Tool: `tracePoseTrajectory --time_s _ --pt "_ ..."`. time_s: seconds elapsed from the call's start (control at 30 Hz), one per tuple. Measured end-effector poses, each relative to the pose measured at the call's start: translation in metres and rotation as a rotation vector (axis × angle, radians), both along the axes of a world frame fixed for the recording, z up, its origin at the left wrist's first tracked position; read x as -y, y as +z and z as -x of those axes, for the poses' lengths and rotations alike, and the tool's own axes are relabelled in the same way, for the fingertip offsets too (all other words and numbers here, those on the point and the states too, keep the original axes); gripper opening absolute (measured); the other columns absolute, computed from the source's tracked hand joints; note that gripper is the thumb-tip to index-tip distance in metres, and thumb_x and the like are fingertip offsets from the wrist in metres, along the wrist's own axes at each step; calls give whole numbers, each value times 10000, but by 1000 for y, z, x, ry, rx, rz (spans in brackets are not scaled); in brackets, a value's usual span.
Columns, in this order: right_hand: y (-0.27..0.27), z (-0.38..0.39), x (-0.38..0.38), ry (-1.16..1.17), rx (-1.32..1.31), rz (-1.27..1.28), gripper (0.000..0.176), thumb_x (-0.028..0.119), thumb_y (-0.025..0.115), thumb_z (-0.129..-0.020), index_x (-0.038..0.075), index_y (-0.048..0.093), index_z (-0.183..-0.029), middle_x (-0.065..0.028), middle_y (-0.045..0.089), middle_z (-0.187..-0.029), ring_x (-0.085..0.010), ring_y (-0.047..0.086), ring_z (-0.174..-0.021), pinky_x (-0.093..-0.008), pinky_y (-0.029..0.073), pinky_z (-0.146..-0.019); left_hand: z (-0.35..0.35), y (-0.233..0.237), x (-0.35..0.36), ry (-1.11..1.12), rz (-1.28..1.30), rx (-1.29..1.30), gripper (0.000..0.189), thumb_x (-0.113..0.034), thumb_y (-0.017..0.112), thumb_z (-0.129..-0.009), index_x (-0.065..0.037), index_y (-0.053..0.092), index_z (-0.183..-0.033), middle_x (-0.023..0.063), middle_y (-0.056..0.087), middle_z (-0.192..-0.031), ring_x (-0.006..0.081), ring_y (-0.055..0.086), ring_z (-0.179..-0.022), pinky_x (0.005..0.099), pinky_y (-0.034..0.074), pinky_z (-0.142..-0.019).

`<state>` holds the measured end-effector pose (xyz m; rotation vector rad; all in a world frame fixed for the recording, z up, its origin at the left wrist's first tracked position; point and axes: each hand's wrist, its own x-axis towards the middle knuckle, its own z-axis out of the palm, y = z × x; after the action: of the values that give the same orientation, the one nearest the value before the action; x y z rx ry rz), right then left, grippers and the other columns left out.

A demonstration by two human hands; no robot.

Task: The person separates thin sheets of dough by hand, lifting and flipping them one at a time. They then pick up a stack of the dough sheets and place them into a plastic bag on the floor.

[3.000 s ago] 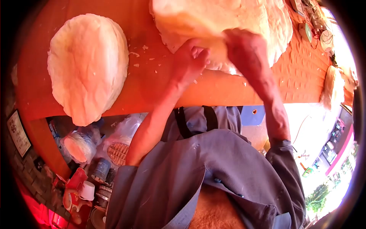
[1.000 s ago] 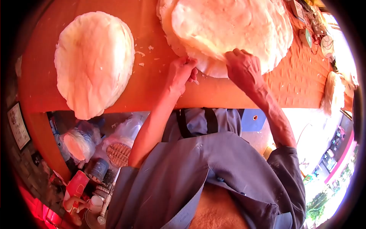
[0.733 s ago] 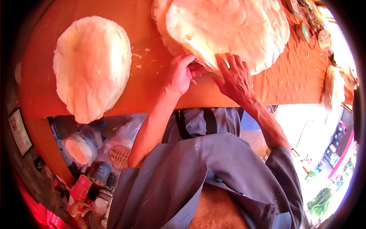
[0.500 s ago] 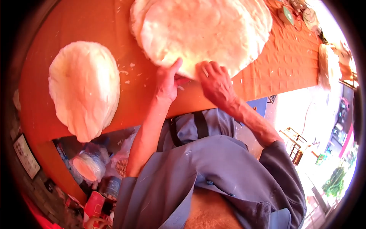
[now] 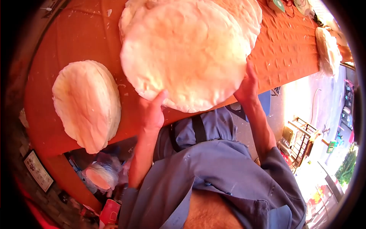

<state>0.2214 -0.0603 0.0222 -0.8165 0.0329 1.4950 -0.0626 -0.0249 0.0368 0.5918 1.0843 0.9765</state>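
Though fingers hide beneath flatbread point(image 5: 183, 53), left hand point(image 5: 152, 113), right hand point(image 5: 248, 87) clasp rim (raised)

Your left hand point(image 5: 152, 112) and right hand point(image 5: 248, 86) have moved from the stack's near edge to opposite rims of 1 flatbread point(image 5: 185, 55), now lifted toward you off the stack point(image 5: 251, 15).

The flatbread point(image 5: 183, 57) hides most fingers of the left hand point(image 5: 152, 112) and right hand point(image 5: 248, 86). The top edge crops the stack point(image 5: 249, 15) behind.
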Motion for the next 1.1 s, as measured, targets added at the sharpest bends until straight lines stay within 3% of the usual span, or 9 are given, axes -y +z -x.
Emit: tracePoseTrajectory --time_s 0.1,0.2,0.3,0.4,0.5,0.6,0.8,1.0,1.1 --pt "2 9 4 257 754 194 428 200 645 -907 -18 549 -1264 -67 644 -1182 -218 616 -1060 -321 458 -931 20 -29 12 -66 -28 -152 561 52 644 -823 11 451 -1349 81 559 -1275 175 556 -1131 320 448 -979" --pt "6 -3 -1 205 795 263 449 173 729 -831 -17 581 -1210 -77 682 -1033 -213 652 -910 -307 489 -823 27 -45 13 -12 -33 -148 541 56 652 -817 16 475 -1327 73 582 -1233 171 572 -1096 316 458 -958" --pt "-23 -33 -14 8 1767 287 498 230 771 -782 -10 588 -1178 -130 673 -981 -228 652 -832 -336 510 -728 39 -49 7 43 47 -79 451 6 643 -854 10 507 -1283 70 583 -1226 170 574 -1078 321 480 -910" --pt "5 -32 -52 102 1735 175 570 350 801 -726 -3 613 -1133 -160 668 -899 -259 655 -787 -370 520 -691 51 -51 -6 109 74 -47 398 -98 635 -901 9 517 -1265 91 599 -1172 183 584 -1036 324 494 -876" --pt "-26 -45 -85 257 2110 187 602 456 802 -698 30 641 -1091 -133 663 -796 -262 653 -762 -361 506 -698 40 -57 -22 267 59 -158 361 -167 639 -917 30 540 -1203 108 616 -1094 185 590 -975 317 497 -831" --pt "-26 -46 -98 332 2049 248 583 471 790 -688 21 640 -1027 -115 638 -725 -276 631 -723 -382 482 -683 22 -72 -29 297 -30 -532 373 -228 636 -927 56 539 -1148 127 612 -1077 194 591 -946 321 497 -804" --pt "-15 -50 -107 412 2014 290 591 456 788 -699 -26 620 -996 -99 630 -711 -251 632 -733 -367 482 -692 5 -68 -34 367 4 -546 353 -223 625 -928 70 542 -1108 136 613 -1071 202 596 -917 329 499 -781" --pt "-10 -49 -109 353 1565 207 468 347 808 -697 -28 640 -922 -159 624 -735 -272 643 -716 -389 507 -647 9 -73 -36 338 -15 -497 361 -201 622 -924 69 535 -1147 144 610 -1112 209 607 -942 320 506 -796" --pt "-16 -40 -117 480 1393 0 424 284 770 -753 -32 615 -990 -59 634 -716 -198 623 -677 -337 493 -606 5 -66 -35 376 32 -460 359 -185 615 -927 61 534 -1175 142 609 -1134 210 610 -961 322 508 -811"
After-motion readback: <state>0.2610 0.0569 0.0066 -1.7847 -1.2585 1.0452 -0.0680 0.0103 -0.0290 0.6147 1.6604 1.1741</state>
